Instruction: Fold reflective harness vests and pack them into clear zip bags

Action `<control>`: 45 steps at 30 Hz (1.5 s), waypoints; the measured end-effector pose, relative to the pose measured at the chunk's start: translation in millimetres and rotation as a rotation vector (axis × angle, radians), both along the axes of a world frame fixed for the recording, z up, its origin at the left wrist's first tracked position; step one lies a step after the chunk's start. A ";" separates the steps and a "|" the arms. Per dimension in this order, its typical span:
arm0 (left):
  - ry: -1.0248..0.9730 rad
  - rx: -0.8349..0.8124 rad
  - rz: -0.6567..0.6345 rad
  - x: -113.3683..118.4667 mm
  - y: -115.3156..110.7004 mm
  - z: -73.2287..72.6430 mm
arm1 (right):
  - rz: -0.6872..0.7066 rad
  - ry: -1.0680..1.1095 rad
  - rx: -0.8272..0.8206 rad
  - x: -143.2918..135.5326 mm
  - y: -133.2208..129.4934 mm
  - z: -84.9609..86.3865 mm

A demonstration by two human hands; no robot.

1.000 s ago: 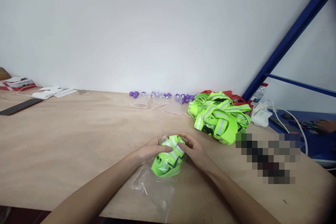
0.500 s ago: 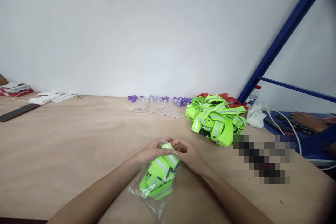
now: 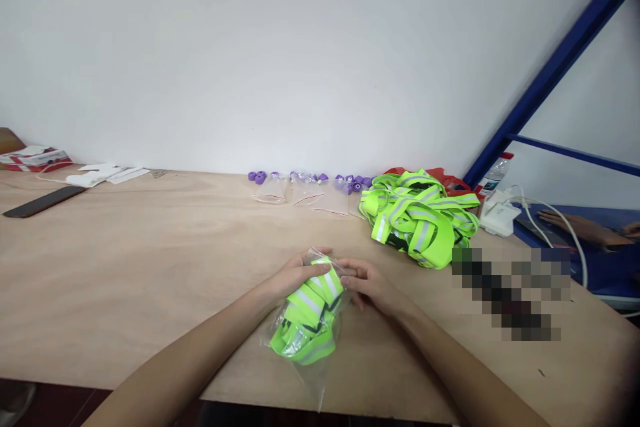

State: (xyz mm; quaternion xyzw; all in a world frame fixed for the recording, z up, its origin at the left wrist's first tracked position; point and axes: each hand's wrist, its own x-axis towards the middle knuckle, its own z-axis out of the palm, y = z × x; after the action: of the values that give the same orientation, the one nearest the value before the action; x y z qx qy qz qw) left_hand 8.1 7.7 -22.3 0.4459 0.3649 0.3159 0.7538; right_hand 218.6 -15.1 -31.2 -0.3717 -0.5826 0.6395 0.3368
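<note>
A clear plastic bag [image 3: 316,373] holds a folded neon-green strap [image 3: 306,307] with silver reflective stripes and dark parts, near the table's front edge. My left hand [image 3: 299,273] is closed on the bag's upper left side, its thumb lying across the top. At the upper right edge of the bag, my right hand [image 3: 367,283] has its fingers pressed together on the plastic. A tangled heap of green reflective straps [image 3: 425,217] lies behind and to the right of my hands.
Small clear bags [image 3: 333,200] and purple round pieces [image 3: 258,177] line the wall. Beyond the heap are a red bag [image 3: 450,181], a bottle [image 3: 495,173] and a white adapter [image 3: 500,217]. Another person's hand [image 3: 580,227] is at right. A dark flat bar [image 3: 45,201] lies left.
The camera view has shifted, showing more of the table's front edge. My right hand's fingers have straightened somewhat along the bag's edge. The other person's hand at right has moved.
</note>
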 end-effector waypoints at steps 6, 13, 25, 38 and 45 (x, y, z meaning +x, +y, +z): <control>-0.049 0.004 -0.035 1.9 -1.2 -2.2 | 0.120 0.006 -0.058 4.7 0.8 3.1; -0.121 -0.100 0.029 5.8 -2.0 -3.8 | 0.081 0.019 -0.013 0.5 3.2 -2.8; -0.072 -0.074 0.023 4.6 1.0 -9.6 | 0.157 -0.097 0.141 -3.8 -2.9 0.7; 0.412 0.705 0.024 6.9 -5.3 0.4 | 0.080 -0.149 0.363 -22.3 -12.6 6.6; 0.394 0.673 0.360 -3.8 4.4 9.0 | -0.382 -0.029 0.106 -20.2 0.0 -7.3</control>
State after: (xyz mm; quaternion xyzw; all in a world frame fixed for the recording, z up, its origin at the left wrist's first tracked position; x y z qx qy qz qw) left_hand 4.3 12.1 -13.3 0.6480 0.4504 0.4527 0.4151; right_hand 198.4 -15.1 -38.5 -0.4666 -0.5389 0.5271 0.4627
